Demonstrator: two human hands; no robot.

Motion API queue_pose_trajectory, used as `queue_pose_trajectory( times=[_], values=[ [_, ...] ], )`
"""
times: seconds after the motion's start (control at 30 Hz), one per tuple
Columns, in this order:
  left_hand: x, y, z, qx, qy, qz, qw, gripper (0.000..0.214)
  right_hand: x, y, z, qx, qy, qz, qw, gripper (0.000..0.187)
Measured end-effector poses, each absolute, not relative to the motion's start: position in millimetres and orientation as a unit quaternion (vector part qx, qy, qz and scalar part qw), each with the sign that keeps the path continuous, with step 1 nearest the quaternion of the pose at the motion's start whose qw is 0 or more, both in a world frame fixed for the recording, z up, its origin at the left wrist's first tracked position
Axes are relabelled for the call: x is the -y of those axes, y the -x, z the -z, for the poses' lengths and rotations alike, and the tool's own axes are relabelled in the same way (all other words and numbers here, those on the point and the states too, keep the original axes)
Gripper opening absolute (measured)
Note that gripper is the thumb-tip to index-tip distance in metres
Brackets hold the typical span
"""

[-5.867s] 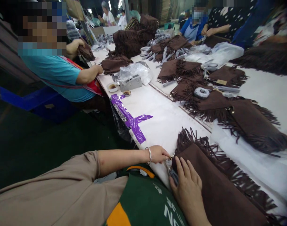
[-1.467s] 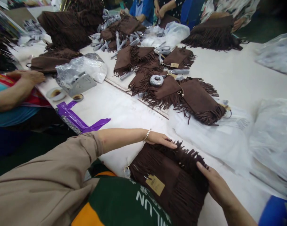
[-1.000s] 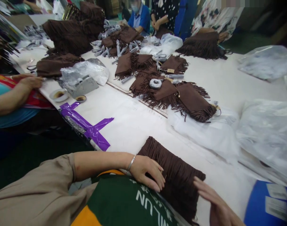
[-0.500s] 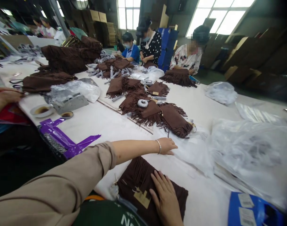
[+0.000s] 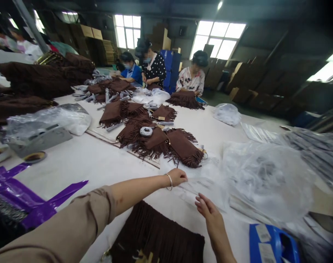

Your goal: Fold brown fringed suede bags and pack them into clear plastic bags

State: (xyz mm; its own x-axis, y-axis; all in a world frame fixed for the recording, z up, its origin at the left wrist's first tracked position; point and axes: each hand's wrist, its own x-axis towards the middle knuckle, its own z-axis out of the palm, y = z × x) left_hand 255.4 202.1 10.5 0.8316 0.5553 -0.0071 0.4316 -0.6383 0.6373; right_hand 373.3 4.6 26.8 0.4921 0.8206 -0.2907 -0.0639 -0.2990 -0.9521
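My left hand (image 5: 178,177), with a bangle at its wrist, pinches the near left edge of a thin clear plastic bag (image 5: 207,184) lying on the table. My right hand (image 5: 210,212) is held just in front of the plastic, fingers stretched out and nothing gripped in them. Below both hands lies a dark brown fringed bag (image 5: 161,230), its fringe spread over the upper part and a tan tag (image 5: 144,256) at the bottom of the view. Beyond my left hand, several more brown fringed pouches (image 5: 184,146) lie in a cluster, with a grey roll (image 5: 146,131) on them.
A large crumpled plastic heap (image 5: 267,179) and a blue holder with labels (image 5: 273,243) are at the right. Purple tape (image 5: 35,201) covers the table edge at left. Dark brown bags (image 5: 35,80) are piled at the far left. Several people work across the white table (image 5: 106,160).
My right hand has left the brown bag and risen toward the clear plastic. My left hand's fingers have closed on the plastic's edge. The view has turned rightward.
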Motion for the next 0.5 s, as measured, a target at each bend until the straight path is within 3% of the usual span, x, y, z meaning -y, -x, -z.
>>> queue_pose_trajectory(
  times=[0.13,0.3,0.5],
  values=[
    [-189,-266,-26,-0.275,-0.876,-0.13,0.375,0.019,-48,-376,-27,0.228,0.67,-0.421,0.567,0.066],
    [-182,-273,-32,-0.276,-0.853,-0.14,0.42,0.019,-69,-376,-20,0.215,0.669,-0.398,0.59,0.054],
    [-196,-273,-33,-0.278,-0.812,-0.129,0.497,0.042,-64,-381,-12,0.222,0.652,-0.392,0.611,0.051]
  ],
)
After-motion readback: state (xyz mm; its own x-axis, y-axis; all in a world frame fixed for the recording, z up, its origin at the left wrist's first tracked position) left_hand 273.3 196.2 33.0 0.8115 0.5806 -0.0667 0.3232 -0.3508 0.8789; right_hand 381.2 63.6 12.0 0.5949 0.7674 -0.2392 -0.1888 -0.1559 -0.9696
